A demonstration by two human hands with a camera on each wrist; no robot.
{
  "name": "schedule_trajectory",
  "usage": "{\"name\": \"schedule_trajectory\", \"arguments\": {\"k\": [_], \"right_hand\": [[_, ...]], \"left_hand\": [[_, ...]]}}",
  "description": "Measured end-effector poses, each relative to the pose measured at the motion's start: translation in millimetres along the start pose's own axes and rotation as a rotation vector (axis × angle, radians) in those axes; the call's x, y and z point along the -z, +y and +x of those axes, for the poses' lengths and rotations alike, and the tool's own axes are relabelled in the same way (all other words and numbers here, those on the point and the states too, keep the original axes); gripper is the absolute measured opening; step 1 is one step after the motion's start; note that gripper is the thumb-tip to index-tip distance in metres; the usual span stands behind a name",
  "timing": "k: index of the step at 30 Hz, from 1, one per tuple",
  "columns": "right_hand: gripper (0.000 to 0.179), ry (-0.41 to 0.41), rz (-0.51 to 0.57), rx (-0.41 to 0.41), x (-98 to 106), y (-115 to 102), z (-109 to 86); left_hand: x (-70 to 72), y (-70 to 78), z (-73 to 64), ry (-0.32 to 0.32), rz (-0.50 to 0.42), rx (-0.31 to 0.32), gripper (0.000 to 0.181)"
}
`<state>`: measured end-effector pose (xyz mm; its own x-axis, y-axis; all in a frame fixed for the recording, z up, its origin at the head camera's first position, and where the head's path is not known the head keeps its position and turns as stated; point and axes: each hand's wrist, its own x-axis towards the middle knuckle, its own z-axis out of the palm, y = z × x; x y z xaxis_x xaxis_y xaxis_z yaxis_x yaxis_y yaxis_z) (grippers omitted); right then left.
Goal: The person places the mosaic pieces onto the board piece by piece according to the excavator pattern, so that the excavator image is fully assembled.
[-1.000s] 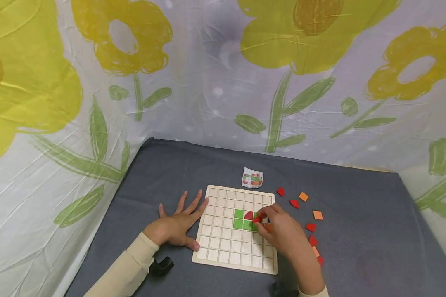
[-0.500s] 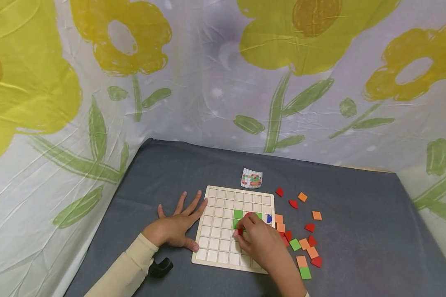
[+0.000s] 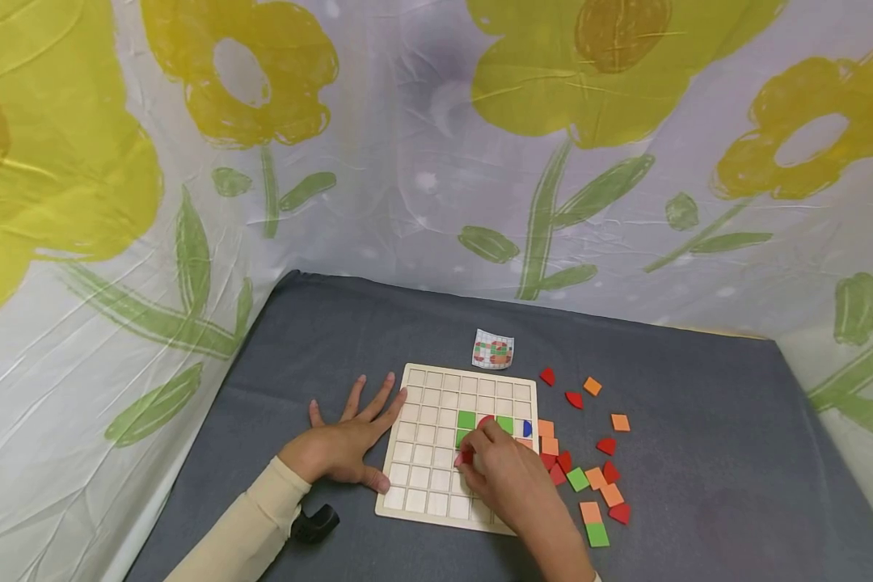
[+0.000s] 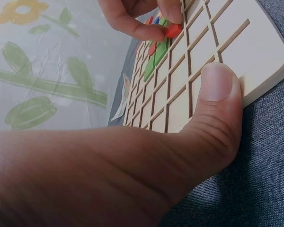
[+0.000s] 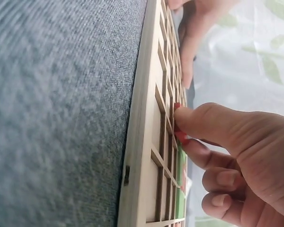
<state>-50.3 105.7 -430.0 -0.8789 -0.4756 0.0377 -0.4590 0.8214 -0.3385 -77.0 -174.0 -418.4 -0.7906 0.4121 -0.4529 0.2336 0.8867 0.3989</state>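
Note:
A wooden grid board point(image 3: 425, 457) lies on the dark cloth. My left hand point(image 3: 345, 444) is spread at its left edge, and the left wrist view has the thumb point(image 4: 217, 90) resting on the board's rim. Over the middle cells, my right hand point(image 3: 505, 473) pinches a red tile point(image 4: 173, 30) between thumb and finger. In the right wrist view that red tile point(image 5: 181, 135) is at the cells beside the green tiles. Green tiles point(image 3: 466, 419), a partly covered red tile point(image 3: 486, 420) and a blue half-round tile point(image 3: 527, 428) sit in cells.
Loose red, orange and green tiles point(image 3: 577, 479) lie right of the board. Behind it is a small printed pattern card point(image 3: 492, 349). A black curved object point(image 3: 316, 524) is by the left wrist. A flower-printed curtain point(image 3: 407, 162) hangs behind the table.
My right hand has moved left and toward me across the board with the red tile, then stayed nearly in place. The left hand has not moved.

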Motion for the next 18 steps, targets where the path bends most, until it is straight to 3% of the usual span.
{"name": "schedule_trajectory", "arguments": {"k": [18], "right_hand": [[0.019, 0.032, -0.006, 0.062, -2.8, 1.9, -3.7]], "left_hand": [[-1.5, -3.8, 3.4, -0.015, -0.011, -0.008, 0.135]]}}
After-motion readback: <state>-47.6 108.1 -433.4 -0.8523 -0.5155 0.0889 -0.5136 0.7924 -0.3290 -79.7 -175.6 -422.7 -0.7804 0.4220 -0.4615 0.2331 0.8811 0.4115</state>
